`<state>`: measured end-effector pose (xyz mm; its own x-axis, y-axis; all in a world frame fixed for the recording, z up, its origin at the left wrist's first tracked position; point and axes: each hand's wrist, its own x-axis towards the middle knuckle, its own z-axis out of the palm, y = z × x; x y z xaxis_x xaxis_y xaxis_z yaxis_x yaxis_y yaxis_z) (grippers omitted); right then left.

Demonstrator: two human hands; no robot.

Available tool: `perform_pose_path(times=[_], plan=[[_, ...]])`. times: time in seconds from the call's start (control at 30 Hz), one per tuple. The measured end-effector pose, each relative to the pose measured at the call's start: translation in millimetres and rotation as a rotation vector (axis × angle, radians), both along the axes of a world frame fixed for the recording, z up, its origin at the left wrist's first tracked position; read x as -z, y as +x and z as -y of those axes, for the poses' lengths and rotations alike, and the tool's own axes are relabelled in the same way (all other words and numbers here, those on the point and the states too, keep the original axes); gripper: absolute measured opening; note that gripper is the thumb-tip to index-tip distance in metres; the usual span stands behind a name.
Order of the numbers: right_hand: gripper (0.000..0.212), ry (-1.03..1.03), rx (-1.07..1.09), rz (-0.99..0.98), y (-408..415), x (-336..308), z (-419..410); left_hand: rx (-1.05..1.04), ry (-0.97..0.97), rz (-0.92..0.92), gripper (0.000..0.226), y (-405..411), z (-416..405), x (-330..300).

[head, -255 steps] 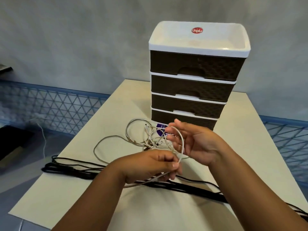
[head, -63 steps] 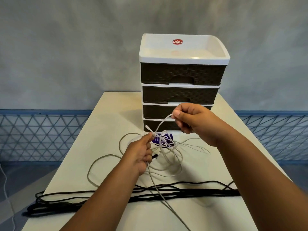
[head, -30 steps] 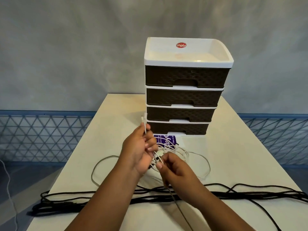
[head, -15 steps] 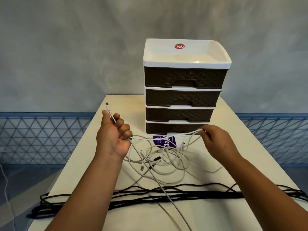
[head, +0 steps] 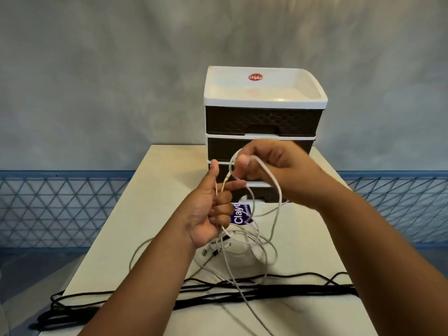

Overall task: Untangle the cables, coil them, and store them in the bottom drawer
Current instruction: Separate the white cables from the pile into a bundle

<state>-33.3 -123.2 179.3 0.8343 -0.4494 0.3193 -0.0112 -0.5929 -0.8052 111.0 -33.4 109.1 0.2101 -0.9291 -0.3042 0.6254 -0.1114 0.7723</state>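
A tangle of thin white cables (head: 244, 243) lies mid-table, with strands rising to both hands. My left hand (head: 211, 212) holds cable strands in its curled lower fingers, thumb up and index finger pointing right. Just above it, my right hand (head: 274, 168) pinches a loop of white cable between thumb and fingers. A long bundle of black cable (head: 266, 293) stretches across the table nearer to me. Behind the hands stands a four-drawer unit (head: 264, 122), brown drawers in a white frame; its bottom drawer (head: 264, 194) is mostly hidden by my hands and looks closed.
The cream table (head: 155, 209) is narrow, with edges close on both sides. A purple label card (head: 238, 215) lies in front of the drawer unit. A blue lattice fence (head: 60, 209) and a grey wall stand behind.
My hands were spread apart, stretching a strand between them. They have come together in front of the drawers, and the right hand has lifted a loop of white cable over the left hand.
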Motion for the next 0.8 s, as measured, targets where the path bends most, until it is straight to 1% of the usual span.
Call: perform_pose_path(times=[0.07, 0.13, 0.17, 0.23, 0.27, 0.3, 0.33, 0.37, 0.4, 0.47, 0.57, 0.7, 0.8], plan=[[0.011, 0.013, -0.111, -0.112, -0.9, 8.8, -5.4, -0.011, 0.010, -0.011, 0.049, -3.2, 3.4, 1.2], [0.010, -0.003, -0.209, -0.245, -6.0, 20.5, -7.5, -0.042, 0.033, 0.024, 0.039, -4.2, 3.9, 3.9], [0.013, 0.015, -0.260, -0.301, -10.2, 26.1, -7.3, -0.055, 0.052, 0.066, 0.034, -4.6, 3.0, 5.2], [0.028, 0.159, -0.305, -0.324, -19.7, 36.9, -3.9, -0.064, 0.076, 0.145, 0.026, -4.9, -1.5, 4.9], [0.035, 0.257, -0.267, -0.281, -23.4, 42.0, 0.1, -0.062, 0.078, 0.175, 0.025, -4.4, -4.3, 3.3], [0.040, 0.336, -0.182, -0.214, -26.4, 47.6, 4.9, -0.051, 0.074, 0.197, 0.025, -2.6, -6.8, 2.1], [0.041, 0.370, -0.059, -0.158, -28.1, 54.5, 10.4, -0.031, 0.066, 0.211, 0.025, -1.7, -9.4, -0.3], [0.040, 0.357, 0.071, -0.143, -28.5, 61.5, 14.7, -0.010, 0.058, 0.223, 0.024, -0.4, -11.4, -1.8], [0.037, 0.311, 0.173, -0.174, -27.8, 68.5, 17.1, 0.005, 0.050, 0.234, 0.025, 0.4, -13.5, -3.0], [0.040, 0.209, 0.269, -0.278, -24.8, 81.2, 16.3, 0.019, 0.032, 0.252, 0.029, 0.8, -18.0, -4.8], [0.045, 0.063, 0.339, -0.358, -17.0, 93.8, 13.3, 0.029, -0.008, 0.257, 0.030, 1.1, -24.1, -9.0], [0.023, -0.116, 0.377, -0.507, -10.9, 108.5, 16.0, 0.029, -0.089, 0.217, 0.019, 3.0, -31.6, -14.1], [0.022, -0.162, 0.397, -0.584, -14.6, 125.2, 17.0, -0.016, -0.160, 0.173, 0.021, 3.3, -39.2, -16.8]])
